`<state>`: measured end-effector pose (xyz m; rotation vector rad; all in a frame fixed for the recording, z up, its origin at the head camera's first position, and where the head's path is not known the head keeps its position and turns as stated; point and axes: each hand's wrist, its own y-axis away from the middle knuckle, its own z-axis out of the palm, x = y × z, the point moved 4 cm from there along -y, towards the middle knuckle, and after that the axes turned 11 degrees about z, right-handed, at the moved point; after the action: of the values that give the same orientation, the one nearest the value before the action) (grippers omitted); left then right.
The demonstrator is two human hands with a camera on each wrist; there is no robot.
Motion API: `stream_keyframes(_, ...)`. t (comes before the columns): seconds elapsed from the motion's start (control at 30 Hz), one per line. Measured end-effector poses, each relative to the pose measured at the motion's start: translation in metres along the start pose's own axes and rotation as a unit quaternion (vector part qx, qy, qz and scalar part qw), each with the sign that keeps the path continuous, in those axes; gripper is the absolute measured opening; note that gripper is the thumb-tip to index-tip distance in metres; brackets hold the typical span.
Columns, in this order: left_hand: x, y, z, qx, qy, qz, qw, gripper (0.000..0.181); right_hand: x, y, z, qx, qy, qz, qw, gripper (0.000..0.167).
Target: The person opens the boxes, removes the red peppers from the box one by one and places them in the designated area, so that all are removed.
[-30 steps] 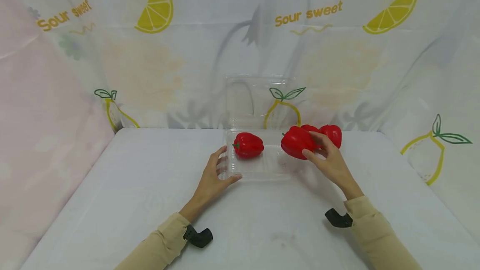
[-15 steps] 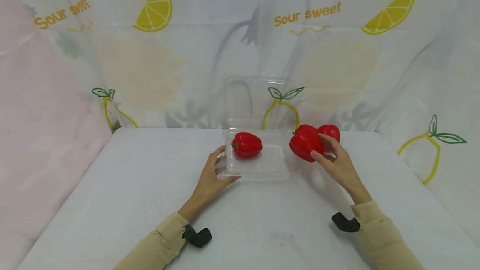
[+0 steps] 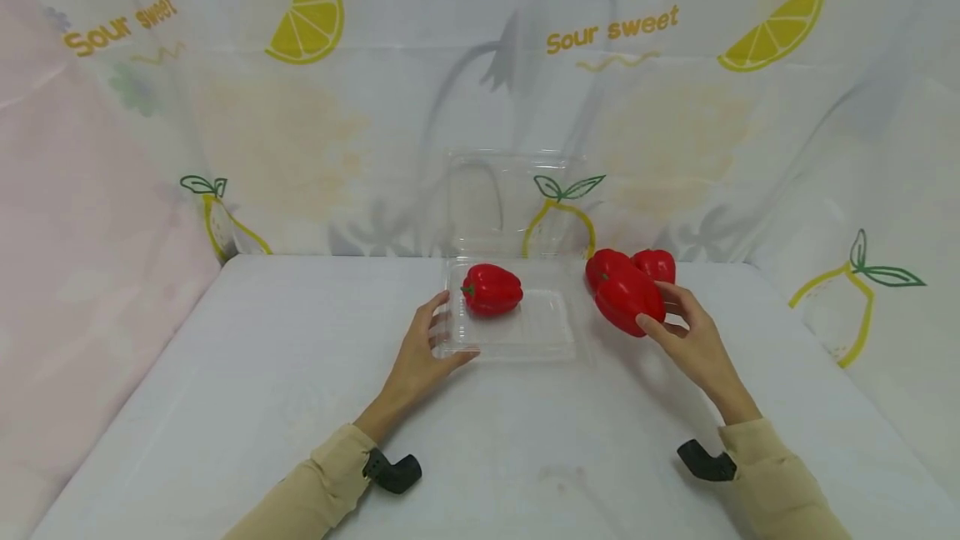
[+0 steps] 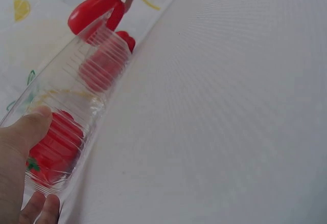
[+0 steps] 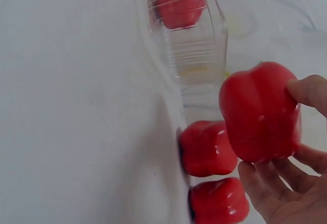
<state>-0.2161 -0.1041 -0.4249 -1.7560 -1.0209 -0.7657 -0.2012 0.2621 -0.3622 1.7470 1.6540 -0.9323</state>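
Observation:
A clear plastic clamshell box [image 3: 525, 348] stands on the table with its lid [image 3: 480, 190] raised at the back. One red bell pepper [image 3: 492, 290] lies in its left half, green stem to the left. My left hand [image 3: 423, 357] holds the box at its front left corner, thumb along the front wall and fingers at the left side. To the right of the box, my right hand [image 3: 693, 344] grips another red bell pepper [image 5: 260, 111] between thumb and fingers, off the table. Behind it sit two more red peppers, one [image 5: 207, 148] nearer the box, the other [image 5: 219, 202] farther right.
The white table [image 3: 480, 448] ends at a hanging cloth [image 3: 397, 123] printed with lemons, close behind the box and peppers. A black wrist mount [image 3: 393, 473] sticks out from the left sleeve, and another mount [image 3: 707, 461] from the right sleeve.
My right hand has moved right and nearer to me with its pepper, away from the box, and the pepper has tilted. The left hand and box have stayed about still.

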Motion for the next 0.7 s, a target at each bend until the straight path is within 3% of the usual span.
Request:
stream_keyframes(0.37, 0.0, 0.002, 0.0, -0.002, 0.011, 0.004, 0.9999, 0.093, 0.013, 0.004, 0.002, -0.014, 0.02, 0.042, 0.9988, 0.066)
stream_keyframes(0.7, 0.001, 0.0, -0.001, 0.002, 0.007, 0.019, 0.9998, 0.092, 0.018, 0.009, 0.003, 0.001, 0.021, 0.084, 0.9963, 0.072)
